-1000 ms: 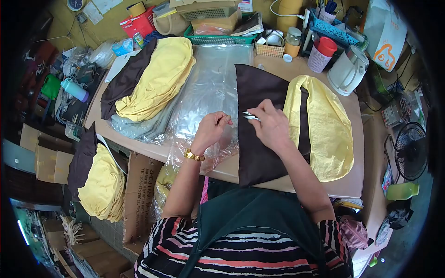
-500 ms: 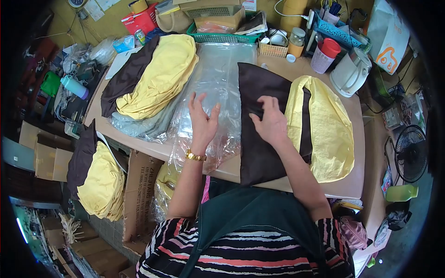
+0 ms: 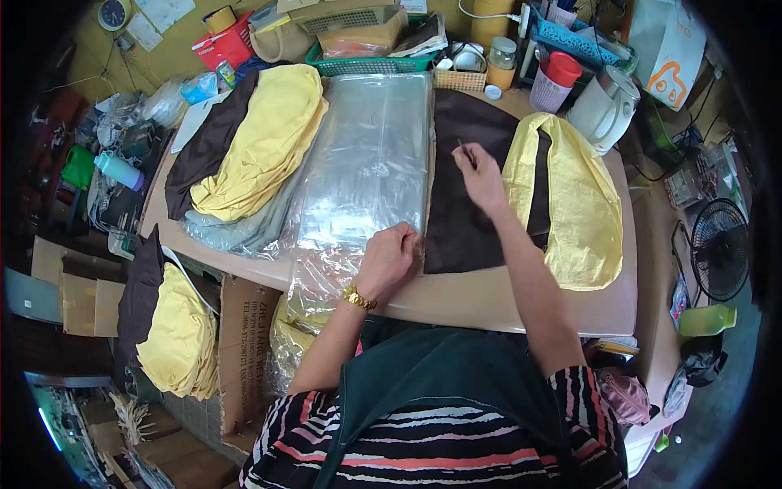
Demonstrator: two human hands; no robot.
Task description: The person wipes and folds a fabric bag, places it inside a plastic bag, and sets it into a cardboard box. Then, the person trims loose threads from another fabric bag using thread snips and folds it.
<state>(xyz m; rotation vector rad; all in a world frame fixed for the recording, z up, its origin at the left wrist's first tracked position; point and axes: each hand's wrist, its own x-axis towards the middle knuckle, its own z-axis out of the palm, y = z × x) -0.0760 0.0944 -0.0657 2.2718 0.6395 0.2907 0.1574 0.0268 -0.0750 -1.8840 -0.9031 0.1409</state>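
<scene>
A dark brown fabric piece (image 3: 464, 224) lies flat on the table, its right side under a looped yellow fabric piece (image 3: 582, 212). Over the brown cloth is my right hand (image 3: 484, 178), thumb and fingers pinched around something small and dark, too small to name. My left hand (image 3: 387, 259) is closed at the lower right corner of a stack of clear plastic bags (image 3: 358, 155), close to the brown cloth's left edge. Its fingertips are bunched, and what they grip cannot be made out. Left of the bags rests a pile of yellow and brown fabric pieces (image 3: 269, 138).
Another yellow and brown bundle (image 3: 175, 326) sits lower left beside a cardboard box (image 3: 244, 350). Along the back stand a green basket (image 3: 371, 65), a jar (image 3: 502, 61), a red-topped cup (image 3: 558, 81) and a white kettle (image 3: 604, 110). A black fan (image 3: 718, 248) is at right.
Both hands were spread above the table; now they have closed. The left came down to the bag stack's corner, the right moved slightly up. The brown and yellow fabric now lies flatter.
</scene>
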